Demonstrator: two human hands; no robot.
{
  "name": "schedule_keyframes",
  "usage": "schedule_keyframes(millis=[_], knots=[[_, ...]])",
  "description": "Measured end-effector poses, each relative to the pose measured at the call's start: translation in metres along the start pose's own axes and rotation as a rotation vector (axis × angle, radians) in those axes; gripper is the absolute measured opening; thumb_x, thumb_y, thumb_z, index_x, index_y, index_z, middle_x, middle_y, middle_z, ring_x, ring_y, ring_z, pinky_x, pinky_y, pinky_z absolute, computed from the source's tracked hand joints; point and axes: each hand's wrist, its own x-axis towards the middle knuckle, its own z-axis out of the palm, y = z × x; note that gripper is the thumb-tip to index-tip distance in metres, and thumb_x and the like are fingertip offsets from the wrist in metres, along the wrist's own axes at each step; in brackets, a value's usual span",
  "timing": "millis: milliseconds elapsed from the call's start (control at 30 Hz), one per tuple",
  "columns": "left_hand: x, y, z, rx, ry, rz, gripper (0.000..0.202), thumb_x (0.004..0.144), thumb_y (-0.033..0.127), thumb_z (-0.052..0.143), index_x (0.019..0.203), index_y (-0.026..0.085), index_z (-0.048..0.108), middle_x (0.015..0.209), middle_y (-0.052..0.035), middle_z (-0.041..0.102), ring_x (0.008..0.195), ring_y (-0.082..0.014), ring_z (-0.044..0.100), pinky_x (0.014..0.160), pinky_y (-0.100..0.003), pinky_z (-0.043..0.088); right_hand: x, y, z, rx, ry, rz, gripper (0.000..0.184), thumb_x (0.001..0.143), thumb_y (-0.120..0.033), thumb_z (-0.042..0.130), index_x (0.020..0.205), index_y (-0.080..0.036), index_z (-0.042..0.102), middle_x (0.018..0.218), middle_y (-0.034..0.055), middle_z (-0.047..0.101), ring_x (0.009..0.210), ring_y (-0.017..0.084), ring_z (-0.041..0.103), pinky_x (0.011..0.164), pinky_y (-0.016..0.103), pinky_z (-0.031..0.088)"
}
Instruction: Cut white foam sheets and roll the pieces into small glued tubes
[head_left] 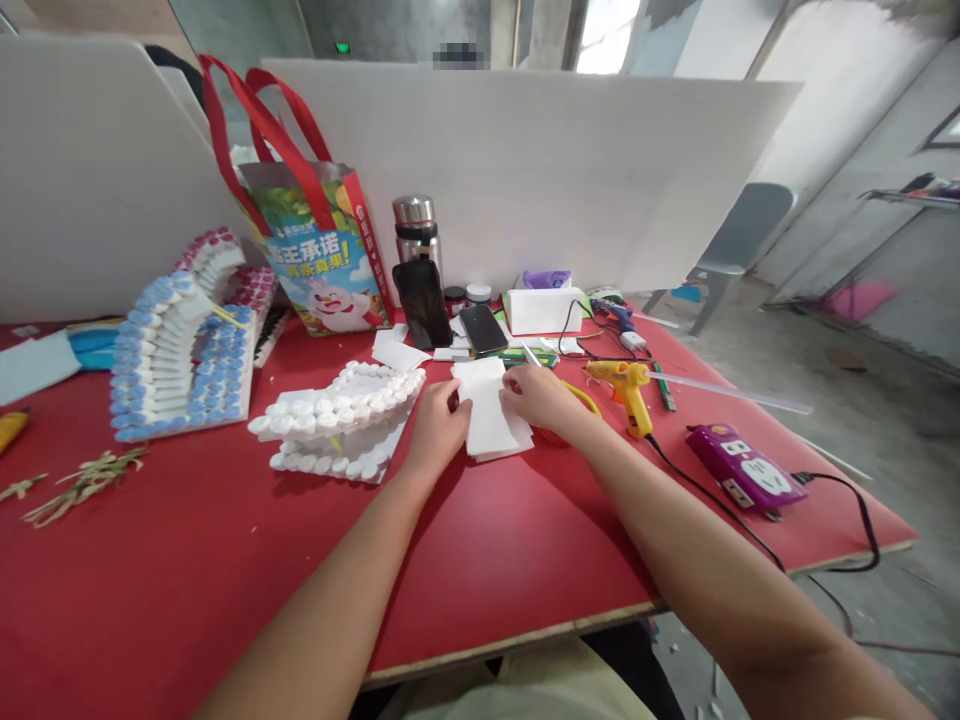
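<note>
A white foam sheet (487,410) lies on the red table (225,560) in front of me. My left hand (437,430) grips its left edge with curled fingers. My right hand (541,398) pinches its upper right edge, fingers closed on it. Just left of my left hand sits a white curved foam model (337,410) lined with round white caps. A yellow glue gun (626,390) stands to the right of my right hand, and yellow scissor handles (585,400) show behind my right wrist.
A blue-capped foam model (180,360) and a printed shopping bag with red handles (322,250) stand at the left back. Two phones (424,300), a steel flask (416,230), a white box (544,310) and a purple power strip (742,475) with black cable are around. White partition boards close the back.
</note>
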Motion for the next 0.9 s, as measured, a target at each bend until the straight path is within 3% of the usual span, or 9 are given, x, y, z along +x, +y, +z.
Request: schedule_keyframes(millis=[100,400,533,667,800,900], knots=[[0.002,-0.003,-0.003,0.182,-0.021,0.086,0.007,0.074,0.017,0.064,0.077,0.022,0.068,0.086,-0.005,0.064,0.09,-0.0265,0.061,0.091,-0.043,0.049,0.001,0.001,0.005,-0.019,0.015,-0.031,0.012,0.088,-0.015,0.056,0.079,-0.015,0.065,0.089,0.0118,0.069,0.08,0.021,0.06,0.065,0.029,0.033],[0.005,-0.005,-0.004,0.094,0.031,-0.045,0.026,0.073,0.022,0.073,0.098,0.018,0.07,0.106,-0.0099,0.069,0.083,-0.0222,0.066,0.086,-0.039,0.053,0.003,0.001,0.014,-0.023,0.046,-0.076,0.018,0.089,-0.008,0.049,0.083,-0.014,0.065,0.096,0.0126,0.067,0.085,0.021,0.061,0.07,0.029,0.036],[0.005,-0.007,-0.002,0.093,0.028,-0.036,0.031,0.073,0.021,0.074,0.104,0.019,0.071,0.112,-0.0107,0.069,0.092,-0.0238,0.066,0.092,-0.041,0.052,0.003,0.002,0.016,-0.027,0.073,-0.06,0.02,0.091,-0.009,0.048,0.092,-0.013,0.067,0.103,0.0152,0.067,0.089,0.023,0.062,0.073,0.03,0.039],[0.009,-0.014,-0.006,0.09,0.057,-0.026,0.032,0.081,0.019,0.063,0.113,0.019,0.068,0.116,-0.0116,0.069,0.102,-0.0247,0.066,0.096,-0.041,0.051,0.002,0.0,0.014,-0.032,0.143,-0.039,0.022,0.095,-0.012,0.048,0.106,-0.011,0.067,0.117,0.018,0.064,0.107,0.027,0.06,0.088,0.033,0.041],[0.012,-0.019,-0.011,0.083,0.105,-0.024,0.034,0.084,0.015,0.052,0.115,0.019,0.065,0.119,-0.0113,0.068,0.096,-0.0233,0.067,0.09,-0.04,0.053,-0.003,-0.02,0.004,0.012,0.119,-0.048,0.022,0.094,-0.027,0.059,0.11,-0.014,0.065,0.112,0.0133,0.064,0.101,0.025,0.062,0.084,0.032,0.044],[0.012,-0.018,-0.011,0.067,0.094,-0.014,0.034,0.081,0.014,0.052,0.111,0.021,0.066,0.112,-0.0075,0.07,0.087,-0.0213,0.068,0.085,-0.038,0.054,-0.011,-0.038,-0.001,-0.001,0.014,-0.098,0.043,0.086,-0.048,0.068,0.109,-0.013,0.063,0.11,0.014,0.064,0.099,0.028,0.062,0.079,0.034,0.045]])
